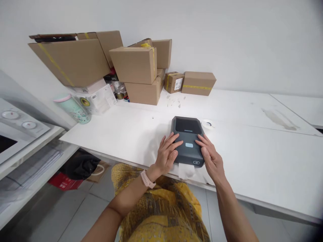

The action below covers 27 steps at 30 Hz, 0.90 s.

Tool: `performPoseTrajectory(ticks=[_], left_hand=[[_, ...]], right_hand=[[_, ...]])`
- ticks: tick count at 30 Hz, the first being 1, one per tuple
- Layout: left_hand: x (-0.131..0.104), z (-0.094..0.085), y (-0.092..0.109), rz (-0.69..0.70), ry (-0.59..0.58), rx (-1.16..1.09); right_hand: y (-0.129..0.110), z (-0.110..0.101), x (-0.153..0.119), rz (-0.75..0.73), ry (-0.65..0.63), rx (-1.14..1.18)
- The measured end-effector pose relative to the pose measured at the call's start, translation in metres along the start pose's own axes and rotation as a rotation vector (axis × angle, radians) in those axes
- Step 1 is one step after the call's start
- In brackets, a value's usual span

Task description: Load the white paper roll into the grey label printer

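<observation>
A dark grey device (188, 154) with a black top window and a light blue button lies near the front edge of the white table. White paper (186, 170) sticks out from under its front, at the table edge. My left hand (167, 154) rests on the device's left side, fingers spread on its top. On the right side, my right hand (211, 155) touches the top with its fingertips, fingers apart. Neither hand is wrapped round anything. A small white roll (208, 124) sits just behind the device on the right.
Cardboard boxes (133, 65) are stacked at the back left of the table (252, 154), and two smaller boxes (198, 82) stand by the wall. A mint green tumbler (75, 109) leans at the left end. White shelves (32, 143) with an appliance (20, 124) stand far left.
</observation>
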<state>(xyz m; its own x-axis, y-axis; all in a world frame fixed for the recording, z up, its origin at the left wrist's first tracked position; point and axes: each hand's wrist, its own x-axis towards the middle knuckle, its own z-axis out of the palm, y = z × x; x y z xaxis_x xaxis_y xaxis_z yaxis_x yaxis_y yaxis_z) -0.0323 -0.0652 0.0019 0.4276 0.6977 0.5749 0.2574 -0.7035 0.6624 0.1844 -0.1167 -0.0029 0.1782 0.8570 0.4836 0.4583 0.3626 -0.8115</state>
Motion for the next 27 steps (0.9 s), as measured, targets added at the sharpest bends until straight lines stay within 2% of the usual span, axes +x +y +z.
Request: performPoseTrajectory(ticks=[9, 14, 17, 20, 21, 24, 25, 27], left_hand=[[-0.008, 0.027, -0.006, 0.062, 0.197, 0.206], [-0.008, 0.025, -0.005, 0.038, 0.154, 0.186], [-0.025, 0.019, 0.011, -0.127, 0.211, 0.008], [-0.052, 0.021, 0.028, -0.470, 0.430, -0.197], [-0.060, 0.023, 0.032, -0.602, 0.408, -0.282], [-0.066, 0.032, 0.039, -0.910, 0.062, -0.666], [-0.063, 0.035, 0.039, -0.969, -0.030, -0.764], [-0.054, 0.040, 0.040, -1.034, -0.099, -0.867]], right_hand=[[0.004, 0.012, -0.008, 0.014, 0.072, 0.120], [0.005, 0.017, -0.010, 0.007, 0.106, 0.140], [0.005, 0.016, -0.010, -0.017, 0.104, 0.103], [0.004, 0.016, -0.010, 0.003, 0.114, 0.111], [0.003, 0.017, -0.010, 0.018, 0.121, 0.125], [0.002, 0.021, -0.011, 0.039, 0.149, 0.162], [0.002, 0.022, -0.011, 0.041, 0.157, 0.171], [0.001, 0.023, -0.012, 0.050, 0.168, 0.177]])
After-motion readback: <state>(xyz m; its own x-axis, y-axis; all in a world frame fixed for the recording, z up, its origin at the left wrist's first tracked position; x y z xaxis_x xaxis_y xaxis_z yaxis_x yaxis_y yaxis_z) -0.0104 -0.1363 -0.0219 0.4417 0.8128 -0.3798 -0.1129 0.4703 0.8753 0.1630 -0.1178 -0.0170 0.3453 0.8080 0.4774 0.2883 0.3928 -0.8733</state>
